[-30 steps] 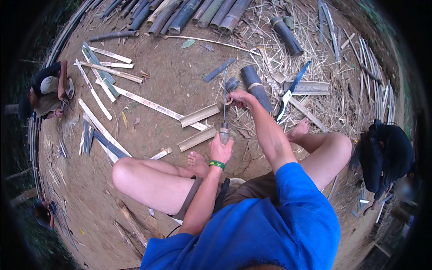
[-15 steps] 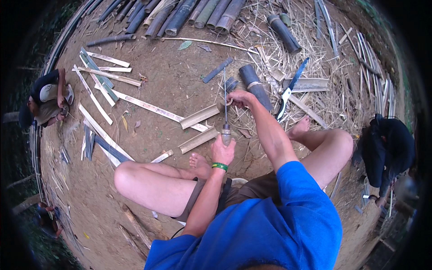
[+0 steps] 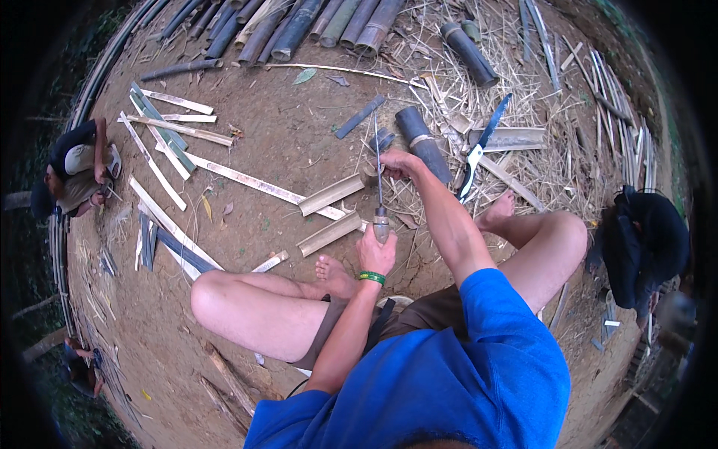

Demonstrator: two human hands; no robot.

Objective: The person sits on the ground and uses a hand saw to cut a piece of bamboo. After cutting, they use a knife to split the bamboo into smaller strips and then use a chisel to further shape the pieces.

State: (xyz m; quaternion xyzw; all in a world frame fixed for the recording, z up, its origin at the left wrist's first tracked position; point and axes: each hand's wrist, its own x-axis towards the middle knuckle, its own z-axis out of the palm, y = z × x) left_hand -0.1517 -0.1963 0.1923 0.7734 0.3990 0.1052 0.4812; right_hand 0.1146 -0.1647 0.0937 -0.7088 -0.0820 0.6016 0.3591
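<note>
My left hand (image 3: 376, 253), with a green band at its wrist, is closed round the wooden handle of a long-bladed knife (image 3: 379, 196). The blade points away from me and shows nearly edge-on, as a thin dark line. Close beside the blade, my right hand (image 3: 400, 164) has its fingers closed on a short piece of bamboo (image 3: 370, 177), partly hidden by fingers and blade. Just beyond stands a short dark bamboo stub (image 3: 382, 139). Two split bamboo halves (image 3: 331, 194) lie left of the blade, on the dirt in front of my left foot.
A folding saw (image 3: 479, 153) and a thick bamboo section (image 3: 422, 146) lie to the right among shavings (image 3: 516, 90). Bamboo poles (image 3: 299, 30) are stacked at the far side. Split strips (image 3: 161, 135) lie left. Other people crouch at left (image 3: 78, 165) and right (image 3: 643, 251).
My left hand and the knife have shifted slightly to the right, and the blade tilts a little differently. My right hand stays nearly in place. The person at right has moved an arm.
</note>
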